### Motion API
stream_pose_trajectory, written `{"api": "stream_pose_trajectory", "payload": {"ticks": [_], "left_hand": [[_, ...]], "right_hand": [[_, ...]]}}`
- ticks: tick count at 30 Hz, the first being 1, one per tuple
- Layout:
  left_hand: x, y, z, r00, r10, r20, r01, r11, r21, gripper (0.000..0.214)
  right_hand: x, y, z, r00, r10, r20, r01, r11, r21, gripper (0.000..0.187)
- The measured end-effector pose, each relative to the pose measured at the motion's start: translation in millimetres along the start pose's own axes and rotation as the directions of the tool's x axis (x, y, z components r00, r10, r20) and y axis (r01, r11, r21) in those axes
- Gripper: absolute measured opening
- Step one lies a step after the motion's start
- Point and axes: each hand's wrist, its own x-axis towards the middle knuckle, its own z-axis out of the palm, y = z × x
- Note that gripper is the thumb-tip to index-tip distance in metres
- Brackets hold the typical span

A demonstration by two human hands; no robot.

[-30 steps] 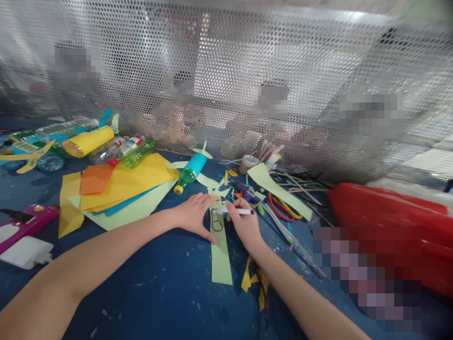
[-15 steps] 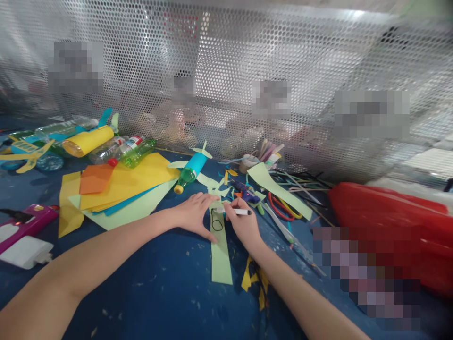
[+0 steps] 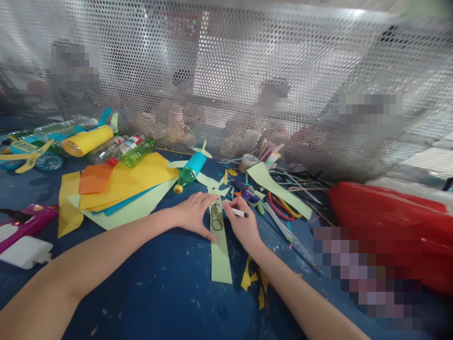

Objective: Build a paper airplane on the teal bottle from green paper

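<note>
A pale green paper strip point(image 3: 221, 259) lies lengthwise on the blue table in front of me, with a black loop and a curved outline drawn on its upper part. My left hand point(image 3: 192, 212) rests with spread fingers on the strip's left side and top end, holding nothing. In a pinch, my right hand point(image 3: 245, 229) grips a white marker point(image 3: 238, 212) with a black end cap, its tip at the strip near the outline's top. Just beyond the hands is a bottle airplane point(image 3: 198, 166) with blue wrapping, pale green wings and a yellow cap.
Coloured paper sheets point(image 3: 130, 182) and plastic bottles point(image 3: 136, 153) lie to the left, near a magenta power strip point(image 3: 30, 224). Right of my hands are a purple glue gun point(image 3: 247, 192), paper scraps and a red plastic bag point(image 3: 382, 222). Perforated metal point(image 3: 230, 61) stands behind; people sit beyond it.
The marker has tilted and its tip has shifted slightly up and right. The black line now curves over at the top of the outline. My left hand stays in place.
</note>
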Motion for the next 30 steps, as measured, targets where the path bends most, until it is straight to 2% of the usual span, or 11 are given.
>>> {"api": "stream_pose_trajectory", "payload": {"ticks": [16, 22, 30], "left_hand": [[0, 0, -0.5, 1.0, -0.016, 0.006, 0.016, 1.0, 0.017, 0.114], [0, 1, -0.9, 1.0, -0.016, -0.003, 0.016, 1.0, 0.008, 0.114], [1, -1, 0.8, 1.0, -0.011, -0.008, 0.011, 1.0, 0.001, 0.115]], "right_hand": [[2, -5, -5, 0.991, 0.049, -0.122, -0.057, 0.996, -0.067, 0.024], [2, 0, -7, 0.988, 0.127, -0.084, -0.124, 0.991, 0.044, 0.024], [5, 7, -6, 0.984, 0.172, -0.041, -0.162, 0.97, 0.181, 0.026]]}}
